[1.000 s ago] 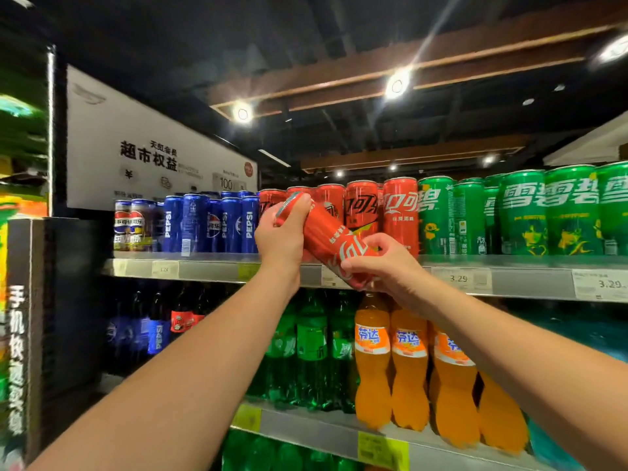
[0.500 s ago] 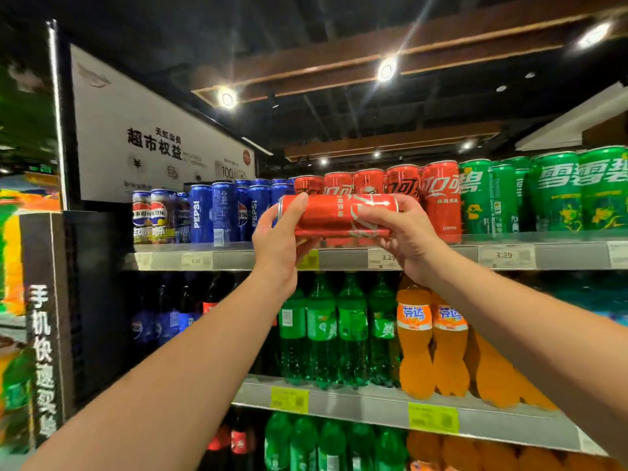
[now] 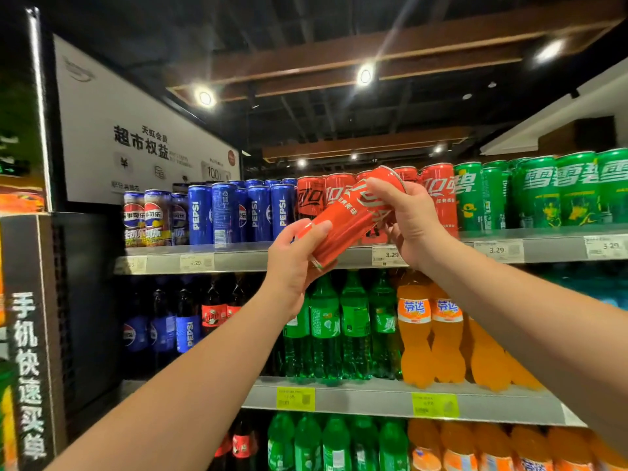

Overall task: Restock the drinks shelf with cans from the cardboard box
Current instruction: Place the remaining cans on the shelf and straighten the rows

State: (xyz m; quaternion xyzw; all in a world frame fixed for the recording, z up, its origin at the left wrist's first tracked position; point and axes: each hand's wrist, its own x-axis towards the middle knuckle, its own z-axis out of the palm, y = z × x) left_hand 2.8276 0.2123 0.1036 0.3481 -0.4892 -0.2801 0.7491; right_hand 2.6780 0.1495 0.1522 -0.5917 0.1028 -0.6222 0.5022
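1 red can (image 3: 350, 215) is held tilted before the top shelf (image 3: 238, 261), not yet shelved. The left hand (image 3: 292, 266) curls its fingers round its base, the right hand (image 3: 414, 219) round its top. A row of red cans (image 3: 311, 198) stands behind; the box is unseen.

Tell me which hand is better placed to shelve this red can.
Right, probably: the right hand grips the red can at its upper end, beside the red row; the left hand holds the lower end, down at the shelf edge.
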